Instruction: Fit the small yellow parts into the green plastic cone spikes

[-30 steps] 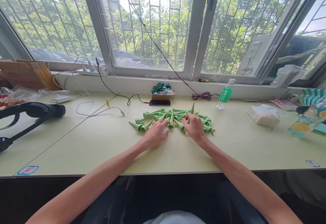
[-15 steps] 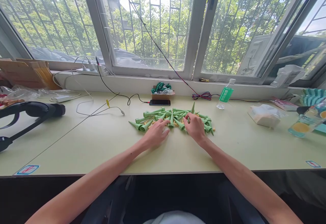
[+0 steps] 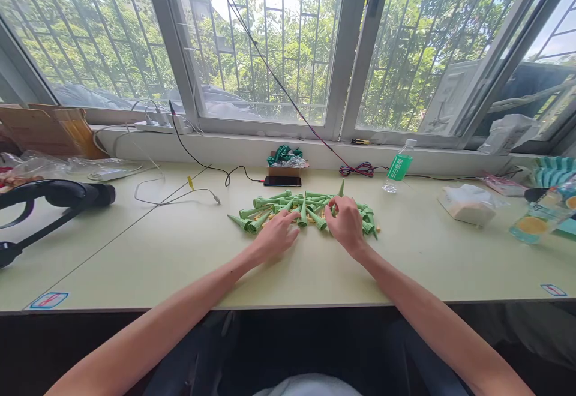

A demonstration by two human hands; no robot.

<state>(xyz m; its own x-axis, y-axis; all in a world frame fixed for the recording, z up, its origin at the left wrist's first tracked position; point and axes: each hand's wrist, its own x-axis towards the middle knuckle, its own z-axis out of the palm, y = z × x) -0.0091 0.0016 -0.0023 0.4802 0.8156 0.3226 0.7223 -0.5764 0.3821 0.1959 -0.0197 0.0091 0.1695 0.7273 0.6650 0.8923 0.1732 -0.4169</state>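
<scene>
While reaching across a pale desk [image 3: 180, 270] by a barred window [image 3: 270, 54], works at a heap of green cones [image 3: 302, 221] and small yellow pieces [image 3: 378, 228], on the near side of a phone [image 3: 282, 181]. Rests the left hand [image 3: 276, 232] low on the heap's near edge, with fingers loosely parted and any grip impossible to tell. Curls the right hand [image 3: 345, 221], with thumb and fingertips close together, beside one cone [image 3: 342, 188] poking up past the knuckles; whether pinched, cannot tell. Appears far from finished: leaves cones and yellow pieces jumbled together, with too little showing to judge how much is done.
</scene>
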